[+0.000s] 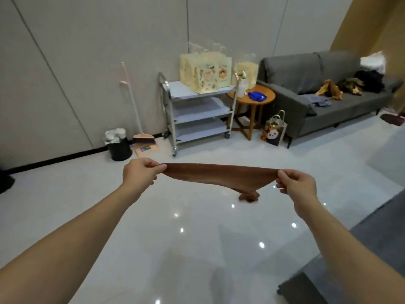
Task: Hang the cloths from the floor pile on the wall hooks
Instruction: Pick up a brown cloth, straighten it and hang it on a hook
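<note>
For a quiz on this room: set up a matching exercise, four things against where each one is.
Things:
1 brown cloth
2 blue cloth
3 bin
4 panda bag

Places:
A on the round table
B on the floor by the sofa
C stretched between both hands
D beside the broom

Pairs: 1-C, 2-A, 3-D, 4-B

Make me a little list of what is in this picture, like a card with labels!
held thing: brown cloth, stretched out in the air
left hand: pinches one end
right hand: pinches the other end
cloth's middle: sags, a corner hangs down
behind: metal cart, round wooden table, grey sofa
by the wall: broom, black bin
wall hooks: not in view
</note>
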Available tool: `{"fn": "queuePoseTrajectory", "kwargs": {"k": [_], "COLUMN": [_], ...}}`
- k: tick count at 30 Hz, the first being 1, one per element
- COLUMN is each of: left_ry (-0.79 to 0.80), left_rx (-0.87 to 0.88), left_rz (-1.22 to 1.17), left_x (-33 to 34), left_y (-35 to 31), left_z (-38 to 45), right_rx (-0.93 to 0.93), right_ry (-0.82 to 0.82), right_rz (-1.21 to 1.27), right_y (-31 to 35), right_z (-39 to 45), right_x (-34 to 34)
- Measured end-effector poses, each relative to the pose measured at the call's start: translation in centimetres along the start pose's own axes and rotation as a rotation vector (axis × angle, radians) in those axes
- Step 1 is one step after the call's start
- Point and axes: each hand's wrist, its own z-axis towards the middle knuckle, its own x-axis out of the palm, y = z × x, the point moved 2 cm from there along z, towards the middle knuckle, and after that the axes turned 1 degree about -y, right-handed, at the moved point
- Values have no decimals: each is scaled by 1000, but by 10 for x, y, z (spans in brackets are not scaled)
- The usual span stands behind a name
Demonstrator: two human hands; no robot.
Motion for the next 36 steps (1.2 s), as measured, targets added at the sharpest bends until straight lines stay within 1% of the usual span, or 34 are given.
{"fn": "queuePoseTrajectory", "kwargs": {"k": [4,7,13,17,22,26,29,31,34,36], "left_ry": [-178,-294,-475,-610,-787,-921,-1005,-1031,-1018,-973], "left_rx": [-45,-67,-44,-80,-112,-156,-188,-208,-215,-254], "left_rz": [-75,-172,-318,-456,-527,-537,-569,-607,-669,-619], "left_x": [-111,-181,-292,-354,-417,-457,-485,-498,-521,-543], "left_y": [34,59,96,105,101,99,100,99,100,101], "left_z": [22,34,43,56,88,116,132,139,148,147], "right_rx": [-50,-108,-156,-87,18,128,112,84,63,-7], "right_ry": [181,298,539,775,1085,1186,1284,1368,1529,1642], "right_rz": [-9,-9,97,243,354,373,347,288,269,240], "right_y": [47,79,136,169,212,248,278,294,317,334], "right_z": [-18,-29,-49,-63,-81,-94,-108,-123,-152,-172], "right_x": [116,198,356,463,587,668,719,747,789,813]}}
